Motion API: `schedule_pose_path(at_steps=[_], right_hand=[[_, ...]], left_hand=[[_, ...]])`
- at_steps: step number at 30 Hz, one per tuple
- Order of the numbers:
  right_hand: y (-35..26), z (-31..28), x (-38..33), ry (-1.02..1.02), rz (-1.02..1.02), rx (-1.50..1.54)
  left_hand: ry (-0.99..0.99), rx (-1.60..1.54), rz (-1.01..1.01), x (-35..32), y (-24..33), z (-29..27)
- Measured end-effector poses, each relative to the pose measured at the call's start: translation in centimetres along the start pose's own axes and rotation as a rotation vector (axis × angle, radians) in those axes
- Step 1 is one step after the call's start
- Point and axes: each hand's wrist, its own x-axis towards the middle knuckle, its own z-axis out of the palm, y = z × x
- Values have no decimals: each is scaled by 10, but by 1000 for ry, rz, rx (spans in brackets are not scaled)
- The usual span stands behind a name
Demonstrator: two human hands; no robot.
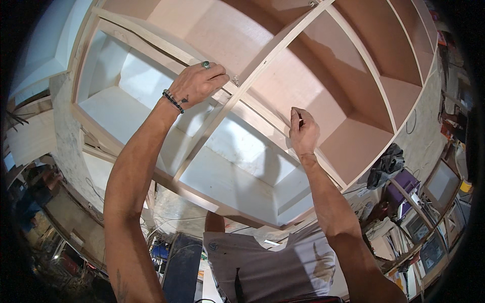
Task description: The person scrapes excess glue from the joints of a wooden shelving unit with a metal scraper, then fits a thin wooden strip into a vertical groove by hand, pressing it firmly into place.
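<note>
A large wooden cabinet frame [265, 63] with several open compartments lies in front of me. My left hand [198, 82], with a ring and a dark bead bracelet, is closed over the middle rail, close to where it meets a divider. What its fingers grip, if anything, is hidden. Beside its fingertips a small pale curl [236, 81] sits at that joint, too small to name. Farther right, my right hand [304, 132] is held in a pinch over the same rail, in front of a pinkish-brown compartment [303, 76]. I cannot make out anything between those fingers.
Pale-lined compartments [232, 146] line the cabinet's near side. A black plastic bag [386, 164] and a purple box [402, 189] lie off its right corner. Clutter and framed panels [442, 184] fill the right side. A wooden board [76, 217] stands at left.
</note>
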Motion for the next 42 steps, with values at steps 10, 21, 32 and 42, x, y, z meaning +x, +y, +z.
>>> schedule_pose_path(at_steps=[10,21,32,42], right_hand=[[-1,2,-1,4,6,-20],[2,0,-1,14,-6,-3],[2,0,-2,4,-46,-32],[2,2,-1,31,-39,-10]], left_hand=[[-45,62,48,4,1,-6],[-76,24,49,4,-1,-10],[-40,29,56,3,-2,-7],[-76,66,51,8,2,-9]])
